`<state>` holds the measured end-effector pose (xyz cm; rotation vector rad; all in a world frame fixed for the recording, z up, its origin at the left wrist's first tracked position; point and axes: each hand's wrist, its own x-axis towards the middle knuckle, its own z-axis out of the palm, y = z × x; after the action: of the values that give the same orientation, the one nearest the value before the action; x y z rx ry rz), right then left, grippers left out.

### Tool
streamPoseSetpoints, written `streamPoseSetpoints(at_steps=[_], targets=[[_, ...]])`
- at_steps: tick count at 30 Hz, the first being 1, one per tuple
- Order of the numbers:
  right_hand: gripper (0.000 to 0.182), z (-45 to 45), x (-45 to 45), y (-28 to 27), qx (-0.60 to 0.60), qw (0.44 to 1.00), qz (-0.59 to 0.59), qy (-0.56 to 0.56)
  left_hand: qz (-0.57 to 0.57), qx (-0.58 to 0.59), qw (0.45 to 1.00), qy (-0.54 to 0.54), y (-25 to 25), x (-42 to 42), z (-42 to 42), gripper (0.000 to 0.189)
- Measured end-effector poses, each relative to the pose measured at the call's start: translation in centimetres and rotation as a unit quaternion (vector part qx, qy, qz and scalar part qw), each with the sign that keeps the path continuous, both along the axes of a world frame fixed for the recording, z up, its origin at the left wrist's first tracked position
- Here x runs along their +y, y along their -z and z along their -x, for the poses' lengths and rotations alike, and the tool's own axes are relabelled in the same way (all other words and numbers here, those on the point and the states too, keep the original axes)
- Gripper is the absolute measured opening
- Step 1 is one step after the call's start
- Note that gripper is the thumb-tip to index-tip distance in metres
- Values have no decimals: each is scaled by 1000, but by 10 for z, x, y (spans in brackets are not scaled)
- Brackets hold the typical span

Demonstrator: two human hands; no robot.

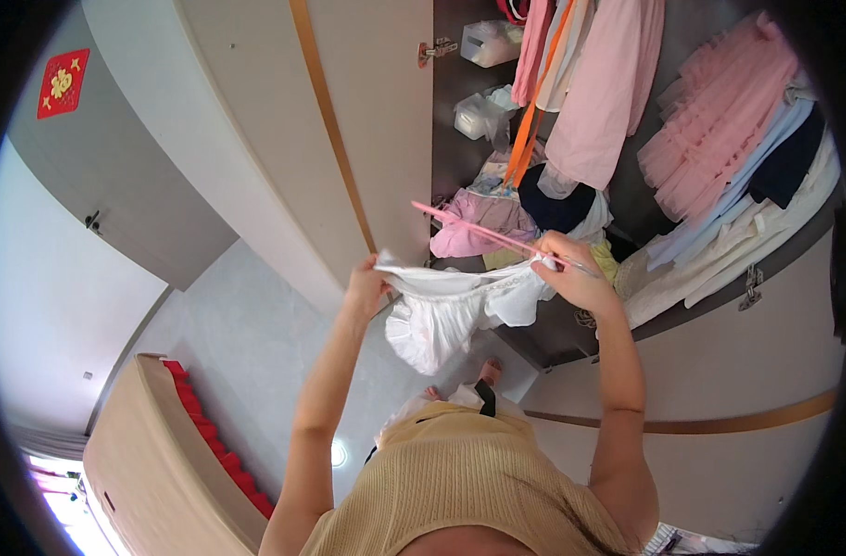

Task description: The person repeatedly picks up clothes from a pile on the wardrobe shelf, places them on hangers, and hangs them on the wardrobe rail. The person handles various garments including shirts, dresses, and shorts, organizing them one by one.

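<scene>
A white ruffled garment [444, 316] is stretched between my two hands in front of the open wardrobe. My left hand [369, 286] grips one upper corner of it. With my right hand [569, 267] I hold the opposite corner together with a pink clothes hanger [475, 228]. The hanger slants up to the left above the garment, and its metal hook pokes out past my right fingers. Whether any part of the hanger sits inside the garment cannot be seen.
Pink dresses [607, 97] and an orange strap [527, 132] hang in the wardrobe, above piled clothes [489, 219]. More garments, including a pink tulle dress [722, 118], hang at right. An open wardrobe door [367, 132] stands at left. A beige bed end [166, 465] lies lower left.
</scene>
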<state>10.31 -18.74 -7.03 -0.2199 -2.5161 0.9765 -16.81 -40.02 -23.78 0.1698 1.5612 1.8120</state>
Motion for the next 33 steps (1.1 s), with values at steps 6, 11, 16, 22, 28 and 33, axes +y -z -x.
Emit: streamPoseSetpoints(at_steps=[6, 11, 16, 22, 28, 33], targets=[[21, -5, 18, 52, 12, 995, -43, 84, -53, 54, 997, 31, -54, 18, 8, 19], [15, -20, 17, 61, 46, 992, -1, 117, -62, 76, 995, 19, -60, 48, 5, 9], [11, -58, 24, 51, -73, 972, 122, 188, -45, 191, 980, 17, -51, 70, 9, 7], [14, -61, -23, 22, 19, 990, 123, 62, 112, 489, 861, -84, -66, 80, -4, 18], [17, -1, -63, 68, 62, 977, 187, 75, 164, 599, 775, -121, -87, 73, -19, 26], [15, 59, -89, 93, 67, 964, 251, 63, 153, 624, 757, -120, -102, 56, -39, 30]])
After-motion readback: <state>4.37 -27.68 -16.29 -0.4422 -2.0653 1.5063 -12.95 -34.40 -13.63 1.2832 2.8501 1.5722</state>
